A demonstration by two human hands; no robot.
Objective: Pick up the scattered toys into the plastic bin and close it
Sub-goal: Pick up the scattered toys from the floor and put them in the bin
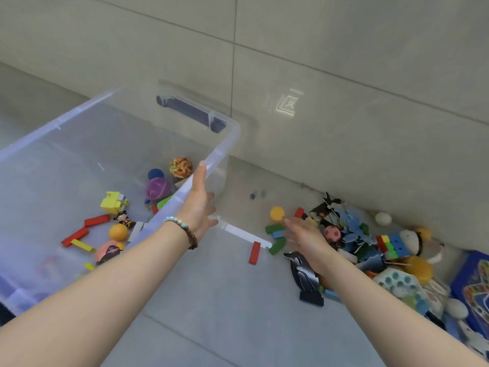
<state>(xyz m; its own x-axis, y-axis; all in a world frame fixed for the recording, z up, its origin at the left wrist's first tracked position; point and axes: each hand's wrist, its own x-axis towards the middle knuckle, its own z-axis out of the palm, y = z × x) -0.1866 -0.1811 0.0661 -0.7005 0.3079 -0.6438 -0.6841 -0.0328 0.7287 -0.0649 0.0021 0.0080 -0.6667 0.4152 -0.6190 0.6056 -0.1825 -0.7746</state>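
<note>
While left hand (199, 207) steadies rim of plastic bin (225, 152), fingers clasped on its wall: right hand (304, 238), fingers spread and empty, hovering over green block (275, 229) on floor; block's long axis sideways, toy pile (370, 245) just right.

Under me ran a pale grey tiled floor (211, 300) with thin dark grout lines, meeting a glossy wall (344, 62) of large light tiles, where a bright square patch of reflected light (287, 104) gleamed.
</note>
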